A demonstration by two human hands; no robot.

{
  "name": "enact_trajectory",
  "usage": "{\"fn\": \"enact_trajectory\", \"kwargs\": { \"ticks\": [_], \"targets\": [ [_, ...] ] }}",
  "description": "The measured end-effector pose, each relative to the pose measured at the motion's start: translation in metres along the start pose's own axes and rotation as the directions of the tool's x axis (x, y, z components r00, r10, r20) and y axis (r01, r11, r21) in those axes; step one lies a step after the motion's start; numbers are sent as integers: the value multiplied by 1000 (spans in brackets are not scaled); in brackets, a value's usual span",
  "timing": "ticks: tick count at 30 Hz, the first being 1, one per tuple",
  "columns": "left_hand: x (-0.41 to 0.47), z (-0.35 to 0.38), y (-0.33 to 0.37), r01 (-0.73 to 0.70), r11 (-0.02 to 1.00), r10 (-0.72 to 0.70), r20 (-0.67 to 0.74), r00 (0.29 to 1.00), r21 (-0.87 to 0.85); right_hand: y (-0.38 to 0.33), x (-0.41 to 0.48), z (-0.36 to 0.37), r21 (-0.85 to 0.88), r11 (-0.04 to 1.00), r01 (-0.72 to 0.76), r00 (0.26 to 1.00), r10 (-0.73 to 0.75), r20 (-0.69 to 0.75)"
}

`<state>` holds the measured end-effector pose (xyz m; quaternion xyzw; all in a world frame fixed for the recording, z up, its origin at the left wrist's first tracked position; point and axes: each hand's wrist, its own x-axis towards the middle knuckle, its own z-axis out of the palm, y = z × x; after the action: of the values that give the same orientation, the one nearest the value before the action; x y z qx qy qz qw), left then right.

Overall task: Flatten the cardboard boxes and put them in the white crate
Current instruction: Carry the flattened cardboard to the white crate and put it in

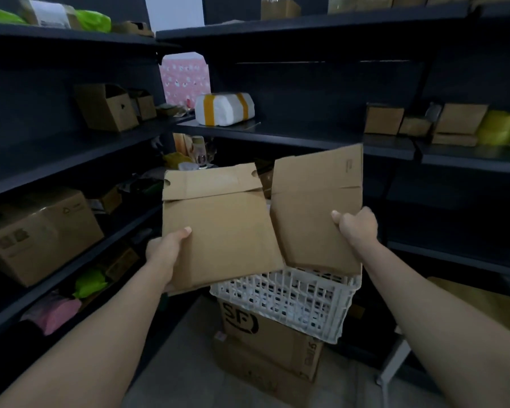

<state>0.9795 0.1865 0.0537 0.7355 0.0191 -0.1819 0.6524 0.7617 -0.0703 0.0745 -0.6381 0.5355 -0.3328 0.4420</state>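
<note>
I hold two flattened cardboard boxes side by side above the white crate (289, 301). My left hand (167, 250) grips the left flattened box (221, 228) at its lower left edge, thumb on its front face. My right hand (355, 226) pinches the right flattened box (312, 210) at its right edge. The lower edge of the right box dips just inside the crate's rim. The crate is a lattice-walled plastic bin standing on a brown carton marked SF (265, 337); its inside is mostly hidden by the boxes.
Dark shelves run along the left and back walls. They carry unflattened cardboard boxes (106, 107), a large carton (39, 231), a white parcel with yellow tape (224, 108), green bags (498, 126) and small boxes (384, 119). Grey floor shows below the crate stack.
</note>
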Motion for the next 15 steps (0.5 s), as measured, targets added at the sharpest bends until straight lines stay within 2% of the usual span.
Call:
{"fn": "enact_trajectory", "kwargs": {
  "ticks": [7,15],
  "targets": [
    [50,71,18,70,996,-68,-42,997,60,-27,55,0,-87,990,107,985,-118,-123],
    [86,150,11,223,965,-215,-73,974,140,-52,126,-7,-205,919,336,941,-338,26]
  ]
}}
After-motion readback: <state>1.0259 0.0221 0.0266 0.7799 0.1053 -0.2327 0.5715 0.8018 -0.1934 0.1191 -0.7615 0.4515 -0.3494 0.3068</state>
